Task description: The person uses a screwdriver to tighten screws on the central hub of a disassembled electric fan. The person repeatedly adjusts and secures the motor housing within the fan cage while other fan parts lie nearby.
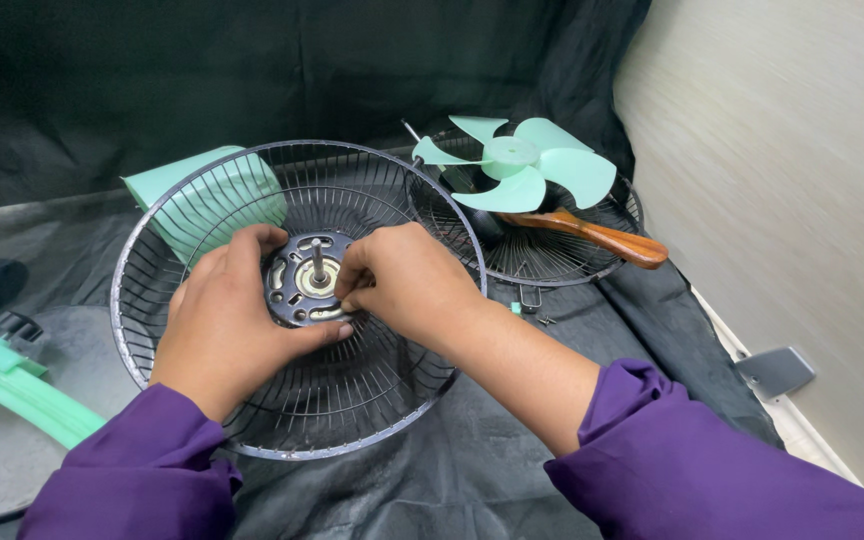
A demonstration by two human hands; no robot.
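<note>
Both hands rest inside the wire fan guard (252, 420) on the desk. The left hand (224, 325) cups the motor hub (302, 280) from the left; the right hand (402, 280) pinches its right rim, with the upright shaft (318, 260) between them. Farther back lies a green blade (517, 165).

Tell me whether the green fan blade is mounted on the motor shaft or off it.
Off. The green plastic fan blade lies on the second wire guard; the bare motor shaft stands between the hands.

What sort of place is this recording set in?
Probably a makeshift repair bench for a fan. A black cloth covers the surface beside a pale wall. Both hands, left hand and right hand, work at the motor hub inside a wire guard, with a detached green fan blade nearby.
</note>
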